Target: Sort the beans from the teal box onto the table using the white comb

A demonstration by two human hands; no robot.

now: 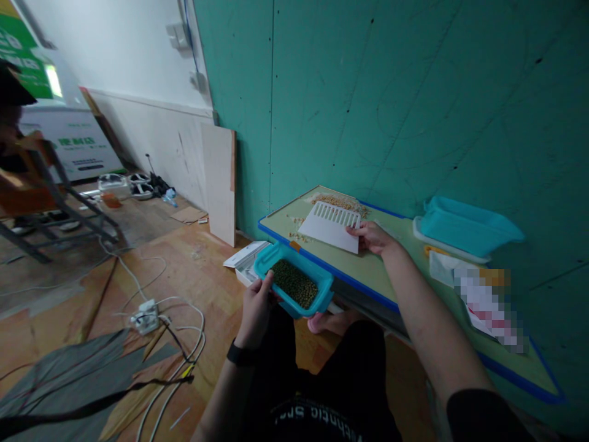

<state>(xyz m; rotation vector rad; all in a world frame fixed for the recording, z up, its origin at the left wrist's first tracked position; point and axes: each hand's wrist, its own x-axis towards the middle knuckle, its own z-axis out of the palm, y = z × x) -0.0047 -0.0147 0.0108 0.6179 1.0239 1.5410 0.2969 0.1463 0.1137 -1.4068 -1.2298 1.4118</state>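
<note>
My left hand (258, 307) grips the near left edge of a turquoise plastic tub (324, 293), held off the table's front edge above my lap. Small dark green beans (292, 279) cover the tub's bottom, with paler ones at the right end. My right hand (372, 238) is closed on the right edge of a flat white slotted scoop (329, 227), whose row of slots points away from me. The scoop is over the tabletop, beside a pile of pale beans or grains (338, 201); I cannot tell whether it touches the table.
A blue-edged table (381, 270) stands against the green wall. On its right are an empty-looking turquoise bin (472, 227) and a blurred packet (490, 307). A white box (246, 261), power strip (146, 316) and loose cables lie on the floor. A person (11, 123) sits far left.
</note>
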